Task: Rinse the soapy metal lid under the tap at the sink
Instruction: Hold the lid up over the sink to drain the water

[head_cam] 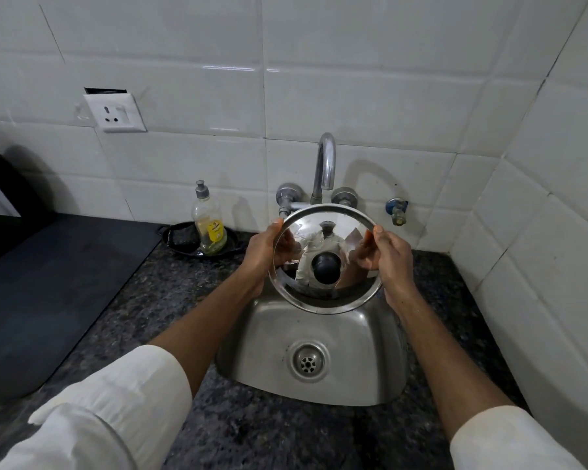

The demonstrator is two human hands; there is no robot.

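Note:
A round, shiny metal lid (323, 290) with a black knob at its middle is held tilted toward me above the back of the steel sink (272, 337). My left hand (262, 252) grips its left rim and my right hand (389, 256) grips its right rim. The curved chrome tap (325, 164) rises just behind the lid, its spout above the lid's top edge. No water stream is visible. I see no clear suds on the lid. The sink drain (308, 361) lies below it.
A dish-soap bottle (208, 222) stands in a black tray (175, 237) left of the tap on the dark speckled counter (170, 286). A wall socket (115, 112) sits upper left. A small blue valve (397, 210) is right of the tap. White tiled walls close the corner at right.

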